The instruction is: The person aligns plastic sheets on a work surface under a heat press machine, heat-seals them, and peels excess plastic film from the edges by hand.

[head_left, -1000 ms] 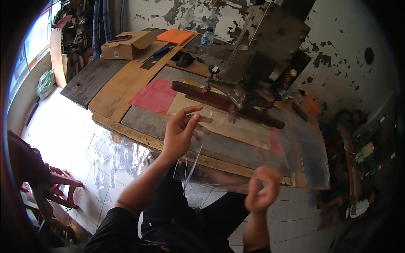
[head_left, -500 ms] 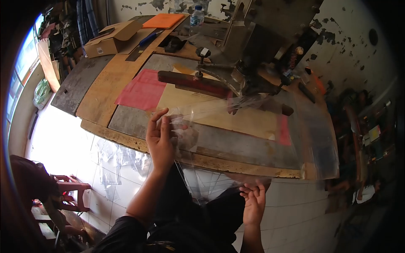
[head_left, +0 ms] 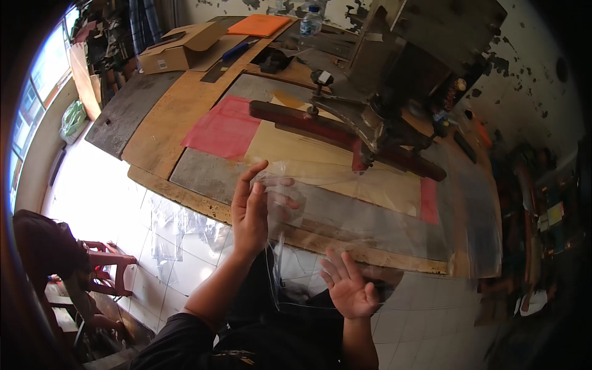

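A clear plastic sheet or bag (head_left: 370,213) hangs in front of me over the table's front edge; its outline is faint. My left hand (head_left: 251,213) grips its upper left part between thumb and fingers, with some fingers seen through the film. My right hand (head_left: 350,290) is open, palm up and fingers spread, at the lower part of the plastic; whether it touches the film I cannot tell. Beyond the plastic, a metal machine with a reddish-brown bar (head_left: 296,123) stands over a yellowish sheet (head_left: 277,148) and a pink-red sheet (head_left: 222,126).
A stack of clear plastic (head_left: 481,228) drapes over the table's right end. At the back lie a cardboard box (head_left: 179,52), a blue-handled cutter (head_left: 236,50), an orange folder (head_left: 259,24) and a water bottle (head_left: 311,21). A red stool (head_left: 114,268) and plastic scraps (head_left: 166,231) are on the left floor.
My right hand has moved left and up, turning its palm up with fingers spread. The plastic hangs more spread out between the hands. The view has shifted slightly.
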The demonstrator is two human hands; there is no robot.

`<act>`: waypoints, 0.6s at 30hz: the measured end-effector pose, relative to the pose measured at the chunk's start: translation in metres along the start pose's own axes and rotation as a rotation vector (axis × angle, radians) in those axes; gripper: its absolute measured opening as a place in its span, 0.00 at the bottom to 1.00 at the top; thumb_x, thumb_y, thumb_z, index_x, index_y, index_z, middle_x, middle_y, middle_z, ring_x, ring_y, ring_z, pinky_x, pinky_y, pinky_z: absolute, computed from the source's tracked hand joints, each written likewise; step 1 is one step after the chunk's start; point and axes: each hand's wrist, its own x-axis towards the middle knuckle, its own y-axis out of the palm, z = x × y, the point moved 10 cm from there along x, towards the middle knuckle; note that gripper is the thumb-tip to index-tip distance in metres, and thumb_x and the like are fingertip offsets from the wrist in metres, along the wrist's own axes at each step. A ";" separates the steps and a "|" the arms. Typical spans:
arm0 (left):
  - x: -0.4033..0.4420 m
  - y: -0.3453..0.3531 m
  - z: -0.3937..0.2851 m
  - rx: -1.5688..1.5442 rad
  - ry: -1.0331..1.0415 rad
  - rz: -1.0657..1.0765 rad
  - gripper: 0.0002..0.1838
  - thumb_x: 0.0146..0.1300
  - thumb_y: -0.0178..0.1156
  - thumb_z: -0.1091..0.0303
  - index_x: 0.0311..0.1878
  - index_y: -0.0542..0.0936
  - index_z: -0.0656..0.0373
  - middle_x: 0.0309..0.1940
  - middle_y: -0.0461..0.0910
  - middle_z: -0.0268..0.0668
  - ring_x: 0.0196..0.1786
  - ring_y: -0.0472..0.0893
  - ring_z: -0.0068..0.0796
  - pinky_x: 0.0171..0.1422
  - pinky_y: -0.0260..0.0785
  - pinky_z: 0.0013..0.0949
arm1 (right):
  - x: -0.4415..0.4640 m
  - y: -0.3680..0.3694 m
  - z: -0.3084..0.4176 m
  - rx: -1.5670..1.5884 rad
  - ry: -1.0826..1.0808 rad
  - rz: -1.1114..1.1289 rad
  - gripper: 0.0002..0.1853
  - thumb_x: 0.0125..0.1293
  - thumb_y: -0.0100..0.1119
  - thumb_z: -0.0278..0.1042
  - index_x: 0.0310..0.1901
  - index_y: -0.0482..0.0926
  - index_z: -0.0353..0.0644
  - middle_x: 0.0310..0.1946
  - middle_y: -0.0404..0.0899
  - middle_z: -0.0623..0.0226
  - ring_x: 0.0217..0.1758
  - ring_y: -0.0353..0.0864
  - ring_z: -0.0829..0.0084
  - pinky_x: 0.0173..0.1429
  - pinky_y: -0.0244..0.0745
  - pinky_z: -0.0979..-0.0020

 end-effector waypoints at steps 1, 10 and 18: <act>0.000 0.001 0.001 0.038 0.037 0.033 0.23 0.88 0.46 0.58 0.77 0.68 0.61 0.58 0.85 0.50 0.46 0.89 0.34 0.49 0.80 0.30 | 0.011 0.020 0.005 0.068 0.048 0.013 0.43 0.85 0.42 0.59 0.88 0.42 0.44 0.89 0.35 0.50 0.90 0.41 0.53 0.87 0.42 0.52; -0.017 0.045 0.001 0.540 0.151 0.380 0.25 0.88 0.44 0.57 0.75 0.70 0.64 0.60 0.85 0.46 0.61 0.85 0.34 0.68 0.72 0.35 | 0.060 0.028 -0.001 0.306 0.003 -0.104 0.41 0.84 0.44 0.51 0.89 0.41 0.46 0.89 0.18 0.49 0.93 0.20 0.53 0.92 0.28 0.50; -0.018 0.041 0.011 0.306 0.058 0.419 0.25 0.85 0.51 0.67 0.78 0.62 0.62 0.54 0.83 0.44 0.54 0.83 0.27 0.61 0.74 0.31 | 0.088 0.052 0.019 0.138 -0.073 0.102 0.45 0.83 0.48 0.46 0.88 0.32 0.45 0.90 0.19 0.57 0.93 0.22 0.54 0.92 0.30 0.51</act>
